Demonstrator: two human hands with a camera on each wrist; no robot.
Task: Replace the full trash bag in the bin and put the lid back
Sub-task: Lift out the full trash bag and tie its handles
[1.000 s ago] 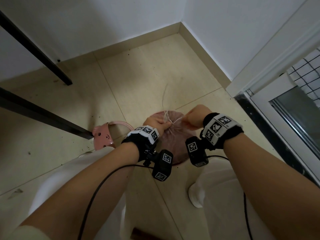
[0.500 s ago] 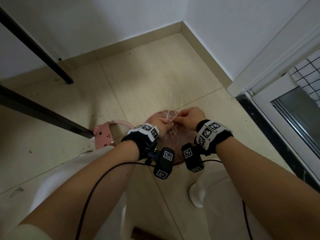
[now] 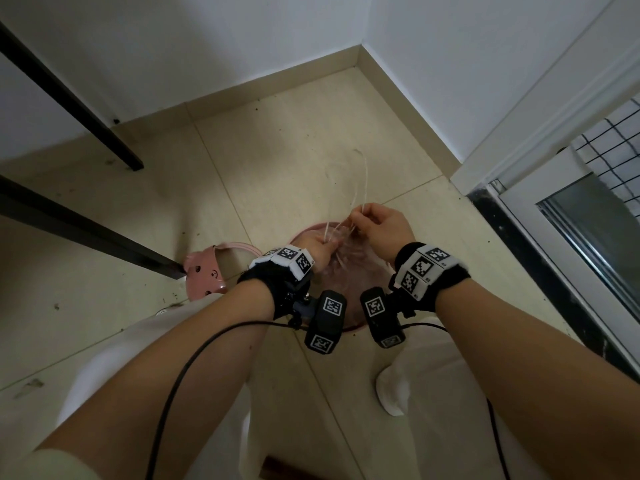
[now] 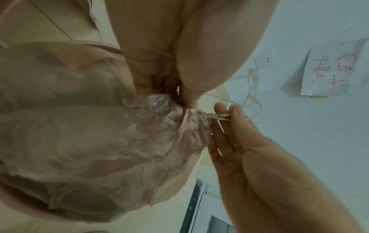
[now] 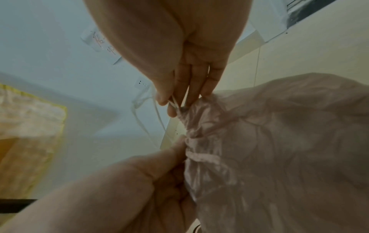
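Note:
A full pink trash bag (image 3: 349,268) (image 4: 95,141) (image 5: 289,141) sits in a round pink bin (image 3: 351,325) on the floor. Its mouth is gathered into a neck by white drawstrings (image 3: 360,188) (image 4: 251,88) (image 5: 143,113). My left hand (image 3: 317,249) (image 4: 179,91) (image 5: 169,170) pinches the gathered neck of the bag. My right hand (image 3: 381,225) (image 4: 225,116) (image 5: 175,102) pinches the drawstrings just above the neck, and their loose ends loop upward. The pink lid (image 3: 207,275) with a bear face lies on the floor left of the bin.
Two black metal bars (image 3: 86,233) slant across the floor on the left. White walls meet in a corner ahead, with a beige baseboard (image 3: 398,109). A white door frame and glass door (image 3: 571,244) stand on the right. My white-clad legs and a foot (image 3: 394,389) are below.
My right hand came in toward the left, then rose a little above the neck with the strings. The loose ends now arc higher. The left hand stayed on the neck.

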